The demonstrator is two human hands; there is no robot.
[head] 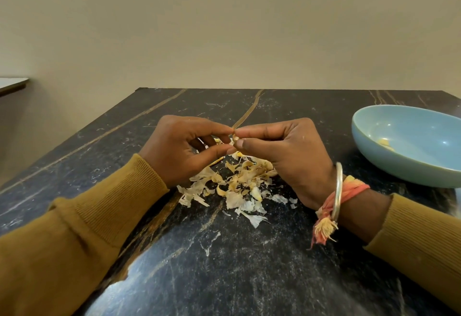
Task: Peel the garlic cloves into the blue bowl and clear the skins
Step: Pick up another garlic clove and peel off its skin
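A small garlic clove is pinched between the fingertips of both hands above the table's middle. My left hand grips it from the left with thumb and forefinger. From the right, my right hand holds it the same way. Under the hands lies a pile of dry garlic skins, white and tan. The blue bowl stands at the right edge, with peeled garlic pieces inside it.
The table is black marble with tan veins; its far edge meets a beige wall. A metal bangle and an orange thread band circle my right wrist. A pale ledge shows at the far left.
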